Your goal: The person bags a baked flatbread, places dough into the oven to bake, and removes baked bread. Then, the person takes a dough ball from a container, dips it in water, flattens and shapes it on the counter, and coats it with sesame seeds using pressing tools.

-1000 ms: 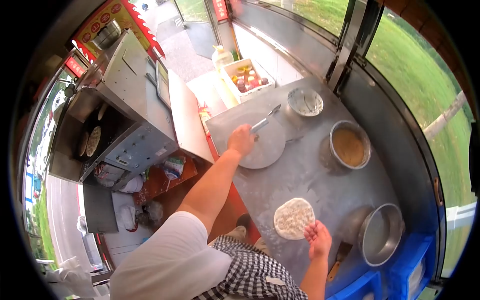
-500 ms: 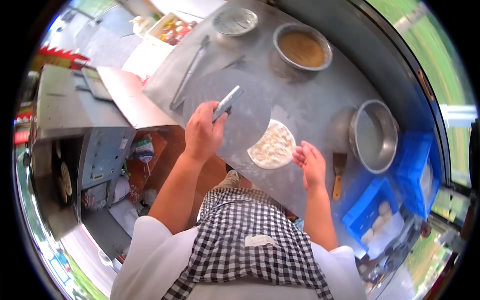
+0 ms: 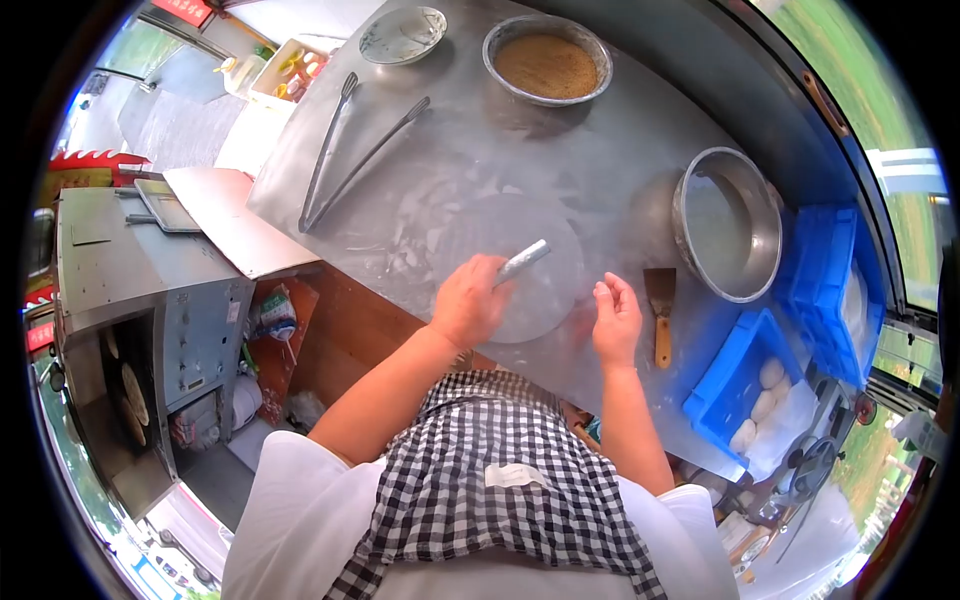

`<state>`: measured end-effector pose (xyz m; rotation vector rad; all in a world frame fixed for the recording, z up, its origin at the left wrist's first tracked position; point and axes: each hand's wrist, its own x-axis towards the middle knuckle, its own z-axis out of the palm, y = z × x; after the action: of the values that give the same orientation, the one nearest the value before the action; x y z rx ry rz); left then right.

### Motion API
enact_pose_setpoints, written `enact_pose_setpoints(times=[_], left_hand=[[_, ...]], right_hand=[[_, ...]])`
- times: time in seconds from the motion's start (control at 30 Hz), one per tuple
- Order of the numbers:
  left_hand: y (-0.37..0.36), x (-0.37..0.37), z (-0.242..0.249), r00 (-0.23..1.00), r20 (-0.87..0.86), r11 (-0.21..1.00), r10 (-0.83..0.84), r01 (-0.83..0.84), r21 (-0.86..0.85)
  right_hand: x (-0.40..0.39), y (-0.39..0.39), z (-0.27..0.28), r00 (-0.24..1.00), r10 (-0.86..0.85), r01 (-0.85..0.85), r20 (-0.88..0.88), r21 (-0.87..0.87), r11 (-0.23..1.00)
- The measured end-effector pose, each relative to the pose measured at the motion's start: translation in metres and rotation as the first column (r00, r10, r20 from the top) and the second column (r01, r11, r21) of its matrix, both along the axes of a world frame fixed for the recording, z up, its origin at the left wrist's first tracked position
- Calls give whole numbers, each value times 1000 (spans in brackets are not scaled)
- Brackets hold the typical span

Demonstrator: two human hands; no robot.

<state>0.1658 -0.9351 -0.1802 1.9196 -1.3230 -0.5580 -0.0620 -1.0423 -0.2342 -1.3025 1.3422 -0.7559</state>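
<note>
My left hand (image 3: 470, 302) is closed around the metal handle (image 3: 522, 262) of a round flat press plate. The grey disc of the press plate (image 3: 535, 310) lies level over the worktop near its front edge. No dough shows around the disc; whatever is beneath it is hidden. To the right of the disc, my right hand (image 3: 617, 320) is held above the worktop with fingers loosely extended and nothing in them. A scraper (image 3: 661, 300) with a wooden handle lies just right of that hand.
Metal tongs (image 3: 345, 170) lie spread at the left of the steel worktop (image 3: 470, 130). Along the back stand a patterned bowl (image 3: 403, 38) and a bowl of brown powder (image 3: 547, 68). A metal basin (image 3: 725, 225) and a blue crate (image 3: 735, 375) with dough balls sit right.
The press plate in my left hand has moved right and toward me, over where the flat dough round showed; that dough is now out of sight. The tongs have come into full view.
</note>
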Motion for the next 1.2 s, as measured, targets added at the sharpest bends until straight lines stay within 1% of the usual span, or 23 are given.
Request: enact_pose_setpoints(times=[0.13,0.17,0.23,0.33,0.43,0.47,0.53,0.63,0.7,0.73,0.83,0.97,1.13,1.2], left_hand=[[-2,24,9,1000,-29,1000,-4,5,19],[-2,35,3,998,-40,999,43,-43,-13],[-6,54,-15,988,-70,987,138,-143,-77],[-20,64,-27,993,-54,987,106,-112,-115],[-34,68,-51,989,106,989,-101,111,-95],[-35,65,-59,966,219,987,-138,153,-51],[-38,57,-68,879,423,974,-222,218,58],[-35,51,-77,798,522,953,-299,227,199],[-32,48,-76,797,518,948,-310,218,232],[-35,51,-74,792,526,948,-310,213,237],[-36,53,-78,811,495,948,-311,224,227],[-35,55,-85,785,529,944,-322,220,247],[-33,51,-82,782,542,949,-308,212,233],[-37,52,-79,785,543,952,-298,203,228]], right_hand=[[5,3,-2,986,117,-138,-121,-179,974],[9,2,0,963,162,-220,-215,-280,935],[25,-3,14,886,212,-397,-412,-441,805],[53,-11,22,834,313,-518,-454,-449,728],[78,-17,11,756,332,-631,-565,-490,602],[84,-18,4,711,328,-668,-622,-453,590],[90,-17,-11,608,323,-737,-725,-365,569],[85,-9,-20,576,292,-764,-764,-375,525],[84,-6,-20,526,315,-785,-790,-309,536],[88,-9,-19,508,315,-791,-802,-289,539],[86,-9,-24,522,309,-783,-795,-304,543],[86,-8,-25,511,315,-791,-800,-295,536],[98,-18,-7,498,323,-791,-805,-270,549],[99,-23,-14,505,300,-794,-809,-298,530]])
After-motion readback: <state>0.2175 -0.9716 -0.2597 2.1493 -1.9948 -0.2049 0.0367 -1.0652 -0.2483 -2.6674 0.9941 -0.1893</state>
